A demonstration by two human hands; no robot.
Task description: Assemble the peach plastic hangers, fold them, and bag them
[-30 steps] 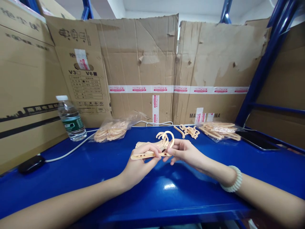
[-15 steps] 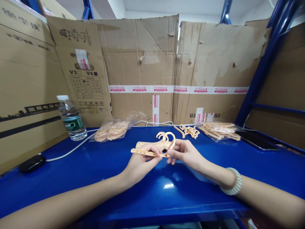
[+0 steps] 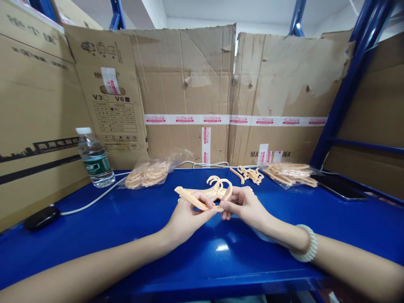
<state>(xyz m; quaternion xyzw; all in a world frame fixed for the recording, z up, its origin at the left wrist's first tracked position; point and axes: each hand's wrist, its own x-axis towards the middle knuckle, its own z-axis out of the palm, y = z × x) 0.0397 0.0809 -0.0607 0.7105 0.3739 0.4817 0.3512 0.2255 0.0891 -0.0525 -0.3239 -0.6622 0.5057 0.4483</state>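
Observation:
A small peach plastic hanger [image 3: 192,198] is held between both hands above the blue table [image 3: 142,235]. My left hand [image 3: 186,216] pinches its flat arm, fingers closed. My right hand [image 3: 244,205] is closed on the hook end [image 3: 227,190]. Just behind them a small stack of finished hangers [image 3: 213,187] lies on the table. Loose hook pieces [image 3: 251,173] sit further back.
A clear bag of peach parts [image 3: 148,172] lies back left, another bag [image 3: 292,172] back right. A water bottle [image 3: 93,158] stands at the left, with a white cable [image 3: 91,201] and a black device [image 3: 41,216]. A dark phone [image 3: 339,186] lies at the right. Cardboard boxes [image 3: 189,92] wall the back.
The hanger arm has tilted, its left end rising higher and further from me. Both hands have shifted slightly; the grip is unchanged.

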